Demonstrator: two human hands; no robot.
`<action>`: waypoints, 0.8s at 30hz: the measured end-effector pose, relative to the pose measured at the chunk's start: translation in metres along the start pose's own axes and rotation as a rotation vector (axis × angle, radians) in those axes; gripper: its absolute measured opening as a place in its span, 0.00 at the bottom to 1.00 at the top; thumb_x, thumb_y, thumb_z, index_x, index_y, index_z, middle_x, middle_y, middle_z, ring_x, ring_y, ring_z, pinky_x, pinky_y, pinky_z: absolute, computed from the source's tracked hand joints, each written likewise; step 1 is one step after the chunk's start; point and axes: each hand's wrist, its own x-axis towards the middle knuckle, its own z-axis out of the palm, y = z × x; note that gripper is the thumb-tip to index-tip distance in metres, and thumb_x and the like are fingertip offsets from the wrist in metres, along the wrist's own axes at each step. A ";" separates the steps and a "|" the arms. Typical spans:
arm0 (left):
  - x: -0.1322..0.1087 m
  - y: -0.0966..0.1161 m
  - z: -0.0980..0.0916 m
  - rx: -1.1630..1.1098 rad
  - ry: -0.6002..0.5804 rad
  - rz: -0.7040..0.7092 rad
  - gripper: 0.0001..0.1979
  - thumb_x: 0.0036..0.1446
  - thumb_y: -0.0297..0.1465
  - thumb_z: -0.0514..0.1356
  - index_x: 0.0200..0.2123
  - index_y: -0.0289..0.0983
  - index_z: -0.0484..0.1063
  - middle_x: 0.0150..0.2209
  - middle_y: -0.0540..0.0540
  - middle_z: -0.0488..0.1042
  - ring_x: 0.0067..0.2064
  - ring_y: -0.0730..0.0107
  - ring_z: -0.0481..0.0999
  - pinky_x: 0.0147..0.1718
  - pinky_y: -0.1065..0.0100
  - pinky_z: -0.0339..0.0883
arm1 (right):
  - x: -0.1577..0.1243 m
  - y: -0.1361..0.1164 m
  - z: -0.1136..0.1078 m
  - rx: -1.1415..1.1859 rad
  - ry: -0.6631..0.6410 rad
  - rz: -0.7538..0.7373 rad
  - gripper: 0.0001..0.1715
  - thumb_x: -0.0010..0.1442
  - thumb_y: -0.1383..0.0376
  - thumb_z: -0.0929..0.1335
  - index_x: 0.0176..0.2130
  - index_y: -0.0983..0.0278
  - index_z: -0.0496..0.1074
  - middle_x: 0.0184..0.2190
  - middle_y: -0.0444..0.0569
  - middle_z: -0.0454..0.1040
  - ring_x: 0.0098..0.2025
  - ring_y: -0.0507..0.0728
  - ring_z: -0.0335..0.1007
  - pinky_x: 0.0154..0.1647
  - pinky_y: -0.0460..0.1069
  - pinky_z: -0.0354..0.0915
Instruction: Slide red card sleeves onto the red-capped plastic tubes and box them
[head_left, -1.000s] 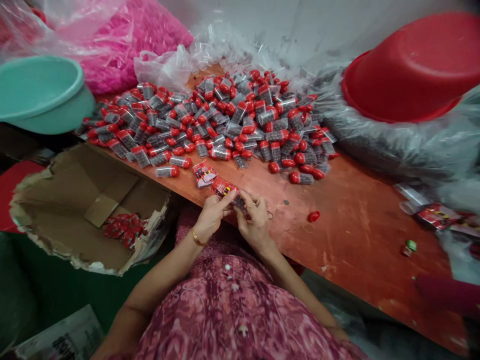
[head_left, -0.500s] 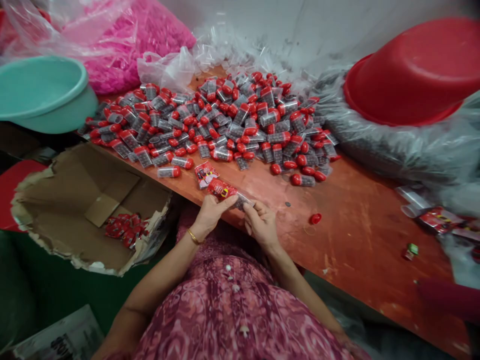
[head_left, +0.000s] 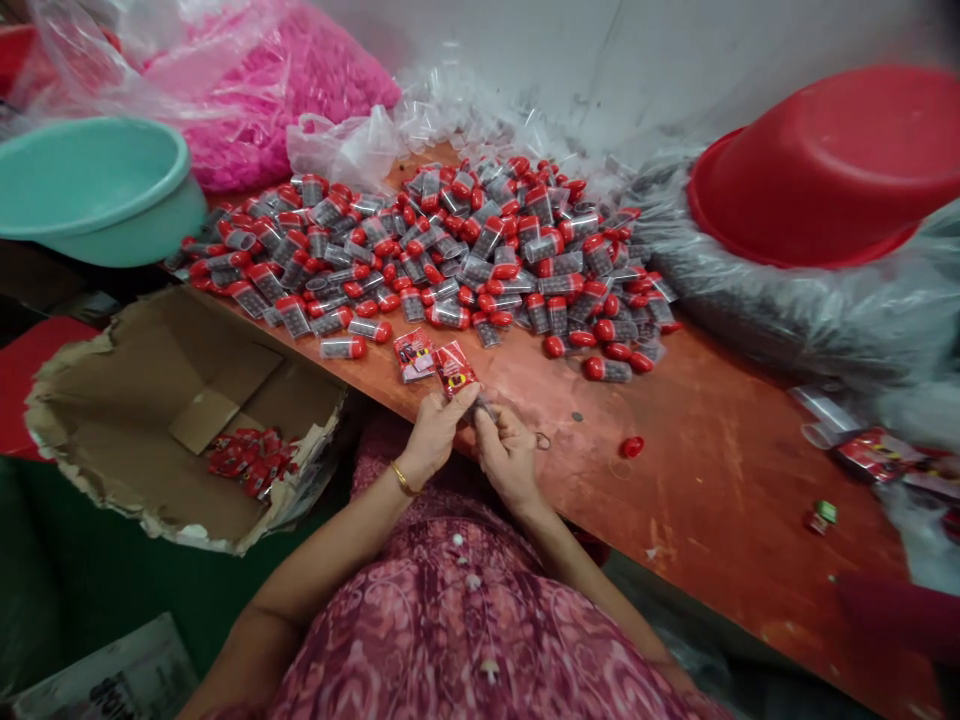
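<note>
Left hand (head_left: 435, 435) and right hand (head_left: 506, 455) meet at the near edge of the surface (head_left: 712, 470). The left fingers pinch a red printed packet (head_left: 455, 368) by its side, while the right fingers are pressed together on its clear lower end. The packet stands tilted just above the edge. Its print shows yellow and black marks, but no wording can be read. A second packet (head_left: 415, 353) of the same print lies flat just beside it, towards the pile of red-capped clear tubes (head_left: 450, 250), which fills the far left part of the surface. A loose red cap (head_left: 631, 446) lies apart to the right, and bare surface stretches beyond it to the right edge. A torn cardboard box (head_left: 187, 400) below the left edge holds more red packets (head_left: 244, 460). The printed paper (head_left: 112, 680) at lower left is illegible.
</note>
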 end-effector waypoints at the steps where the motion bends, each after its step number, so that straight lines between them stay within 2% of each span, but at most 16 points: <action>1: -0.001 0.000 0.000 0.046 0.001 0.016 0.19 0.40 0.44 0.67 0.27 0.33 0.74 0.24 0.48 0.75 0.28 0.71 0.73 0.31 0.70 0.66 | 0.001 -0.001 0.000 0.053 -0.014 0.039 0.18 0.52 0.50 0.67 0.28 0.62 0.68 0.13 0.36 0.58 0.14 0.46 0.49 0.14 0.43 0.54; 4: -0.004 -0.001 -0.003 0.181 -0.019 0.037 0.18 0.42 0.43 0.67 0.25 0.33 0.73 0.23 0.49 0.73 0.27 0.74 0.71 0.30 0.72 0.65 | 0.005 -0.005 0.000 0.244 -0.097 0.215 0.21 0.50 0.47 0.67 0.25 0.61 0.63 0.09 0.30 0.49 0.09 0.44 0.40 0.11 0.43 0.55; 6: -0.004 -0.002 -0.005 0.146 -0.029 0.058 0.19 0.44 0.45 0.65 0.27 0.33 0.73 0.25 0.49 0.74 0.29 0.73 0.71 0.33 0.71 0.65 | 0.006 -0.005 0.000 0.291 -0.102 0.263 0.23 0.48 0.46 0.68 0.23 0.61 0.61 0.08 0.29 0.48 0.08 0.43 0.40 0.10 0.42 0.54; 10: -0.004 -0.006 -0.006 0.018 -0.012 0.088 0.23 0.48 0.50 0.60 0.27 0.34 0.72 0.26 0.49 0.73 0.29 0.74 0.70 0.34 0.70 0.65 | 0.007 -0.003 0.000 0.216 -0.044 0.200 0.24 0.48 0.46 0.69 0.23 0.63 0.63 0.10 0.32 0.54 0.09 0.43 0.45 0.09 0.41 0.48; 15: -0.014 -0.013 0.000 0.200 0.029 0.113 0.22 0.45 0.49 0.62 0.23 0.33 0.72 0.21 0.52 0.69 0.25 0.76 0.66 0.26 0.73 0.62 | 0.013 -0.003 0.003 0.136 0.022 0.087 0.22 0.50 0.47 0.68 0.25 0.64 0.66 0.11 0.33 0.56 0.11 0.44 0.46 0.10 0.42 0.46; 17: -0.015 -0.010 -0.001 0.182 0.026 0.124 0.21 0.45 0.48 0.63 0.24 0.34 0.72 0.21 0.52 0.70 0.25 0.76 0.67 0.26 0.73 0.63 | 0.014 -0.004 0.005 0.105 -0.037 0.078 0.22 0.51 0.47 0.68 0.25 0.64 0.67 0.11 0.34 0.56 0.11 0.44 0.47 0.11 0.42 0.47; 20: -0.009 0.001 -0.006 0.099 0.074 0.126 0.20 0.44 0.46 0.65 0.30 0.34 0.74 0.25 0.50 0.74 0.26 0.75 0.70 0.26 0.73 0.64 | 0.014 -0.008 0.004 0.091 -0.217 0.125 0.23 0.50 0.46 0.67 0.24 0.64 0.67 0.12 0.36 0.60 0.11 0.44 0.51 0.11 0.42 0.49; 22: -0.005 0.011 -0.010 0.079 0.105 0.085 0.21 0.43 0.45 0.65 0.34 0.33 0.73 0.27 0.47 0.76 0.23 0.76 0.69 0.21 0.74 0.62 | 0.013 -0.010 0.001 0.105 -0.360 0.158 0.24 0.49 0.45 0.68 0.25 0.64 0.68 0.16 0.38 0.67 0.12 0.45 0.56 0.13 0.42 0.53; 24: -0.004 0.019 -0.011 0.075 0.099 0.025 0.23 0.42 0.45 0.66 0.35 0.33 0.72 0.29 0.45 0.78 0.20 0.77 0.68 0.17 0.74 0.59 | 0.012 -0.011 -0.002 0.106 -0.447 0.155 0.23 0.48 0.45 0.68 0.29 0.63 0.70 0.20 0.40 0.71 0.14 0.45 0.59 0.16 0.42 0.56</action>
